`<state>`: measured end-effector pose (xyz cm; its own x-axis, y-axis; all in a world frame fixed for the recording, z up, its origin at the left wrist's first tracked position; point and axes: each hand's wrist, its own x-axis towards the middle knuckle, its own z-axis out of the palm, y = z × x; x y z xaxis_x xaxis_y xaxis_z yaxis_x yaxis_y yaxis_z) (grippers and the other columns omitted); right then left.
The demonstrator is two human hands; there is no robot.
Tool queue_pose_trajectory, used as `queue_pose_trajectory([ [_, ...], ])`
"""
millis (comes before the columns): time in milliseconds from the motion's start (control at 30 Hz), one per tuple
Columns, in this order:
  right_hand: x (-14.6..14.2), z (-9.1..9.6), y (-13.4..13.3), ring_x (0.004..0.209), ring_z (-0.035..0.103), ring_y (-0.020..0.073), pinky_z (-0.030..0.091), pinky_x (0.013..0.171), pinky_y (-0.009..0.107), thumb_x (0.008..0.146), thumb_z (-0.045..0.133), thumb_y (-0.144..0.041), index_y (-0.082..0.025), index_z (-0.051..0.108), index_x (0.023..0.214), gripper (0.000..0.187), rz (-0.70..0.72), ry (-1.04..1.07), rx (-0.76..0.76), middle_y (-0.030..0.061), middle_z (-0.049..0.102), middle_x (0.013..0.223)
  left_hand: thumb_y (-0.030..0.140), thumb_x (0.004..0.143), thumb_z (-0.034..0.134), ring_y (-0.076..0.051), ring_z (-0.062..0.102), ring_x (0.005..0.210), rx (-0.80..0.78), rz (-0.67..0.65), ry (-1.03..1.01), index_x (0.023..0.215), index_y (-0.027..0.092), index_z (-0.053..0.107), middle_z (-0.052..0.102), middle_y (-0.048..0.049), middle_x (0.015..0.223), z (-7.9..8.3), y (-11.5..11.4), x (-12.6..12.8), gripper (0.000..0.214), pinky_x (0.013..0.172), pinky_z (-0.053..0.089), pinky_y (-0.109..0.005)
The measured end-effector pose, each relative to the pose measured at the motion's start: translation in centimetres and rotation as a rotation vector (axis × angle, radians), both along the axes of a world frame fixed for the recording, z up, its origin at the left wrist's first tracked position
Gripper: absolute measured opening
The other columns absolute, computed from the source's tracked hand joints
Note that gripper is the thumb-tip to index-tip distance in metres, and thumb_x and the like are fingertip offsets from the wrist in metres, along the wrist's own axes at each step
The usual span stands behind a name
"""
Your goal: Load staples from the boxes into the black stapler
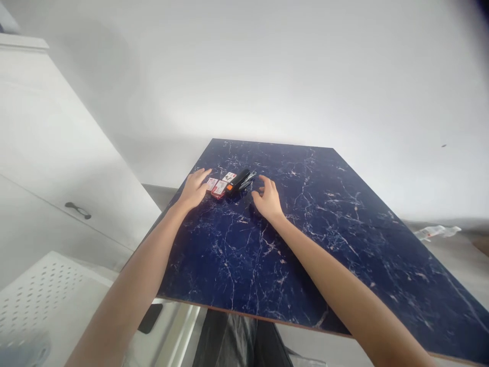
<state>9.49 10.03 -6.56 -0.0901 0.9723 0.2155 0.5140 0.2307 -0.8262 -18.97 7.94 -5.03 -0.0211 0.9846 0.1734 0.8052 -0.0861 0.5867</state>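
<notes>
A black stapler (240, 181) with an orange patch at its near end lies on the blue marbled tabletop (244, 260). Its metal part faces right. Against its left side sit small red-and-white boxes: a front box (220, 187), a left box (211, 183) and a back box (229, 177). My left hand (194, 188) is just left of the boxes, fingers stretched out, its thumb at or very near the left box. To the right of the stapler, my right hand (268, 199) hovers low over the table or rests on it, fingers apart and nothing in them.
At the left stands a white cabinet (49, 137) with a dark handle (78, 210). Below it is a white perforated surface (42, 290). A clear plastic item (437, 232) shows beyond the table's right edge. A pale wall (267, 71) rises behind the table.
</notes>
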Motion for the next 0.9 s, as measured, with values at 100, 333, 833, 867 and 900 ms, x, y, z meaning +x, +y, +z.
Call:
queue_pose_trajectory([
  [100,-1.5,-0.3,3.4,0.132,0.053,0.0379,0.046,0.110,0.057,0.078,0.061,-0.023,-0.016,0.032,0.160,0.087,0.022,-0.192,0.022,0.0214,0.045,0.152,0.026,0.095,0.038,-0.028,0.049,0.142,-0.018,-0.027,0.002,0.130,0.019,0.071,0.061,-0.0075,0.147,0.0,-0.1,0.1,0.049,0.124,0.032,-0.045],
  [333,-2.5,-1.9,7.2,0.144,0.041,0.0413,0.036,0.118,0.061,0.077,0.059,-0.022,-0.013,0.028,0.163,0.091,0.194,-0.323,0.090,0.0193,0.043,0.158,0.045,0.099,0.048,-0.032,0.050,0.138,-0.017,-0.194,0.054,0.138,0.025,0.064,0.056,-0.0090,0.148,0.2,-0.7,2.2,0.047,0.117,0.038,-0.050],
  [833,-1.8,-2.1,11.2,0.114,0.070,0.0235,0.051,0.107,0.036,0.076,0.051,-0.003,-0.017,0.064,0.134,0.061,0.186,-0.149,0.052,0.0077,0.073,0.128,0.044,0.083,0.074,-0.035,0.052,0.134,0.292,-0.534,0.214,0.132,0.024,0.065,0.066,-0.0096,0.138,2.7,-3.4,7.2,0.054,0.112,0.044,-0.055],
  [867,-1.8,-2.1,11.1,0.112,0.071,0.0225,0.051,0.106,0.034,0.076,0.051,-0.003,-0.018,0.065,0.131,0.060,0.181,-0.140,0.049,0.0068,0.073,0.127,0.043,0.085,0.073,-0.036,0.047,0.139,0.274,-0.609,0.261,0.131,0.025,0.066,0.064,-0.0088,0.142,2.4,-3.6,8.1,0.051,0.115,0.040,-0.058],
  [900,-1.8,-2.0,10.9,0.112,0.071,0.0217,0.051,0.106,0.033,0.076,0.051,-0.002,-0.019,0.065,0.130,0.059,0.176,-0.131,0.048,0.0062,0.073,0.127,0.042,0.086,0.071,-0.037,0.044,0.143,0.277,-0.663,0.291,0.130,0.025,0.068,0.062,-0.0081,0.145,2.1,-3.8,8.9,0.047,0.118,0.036,-0.058],
])
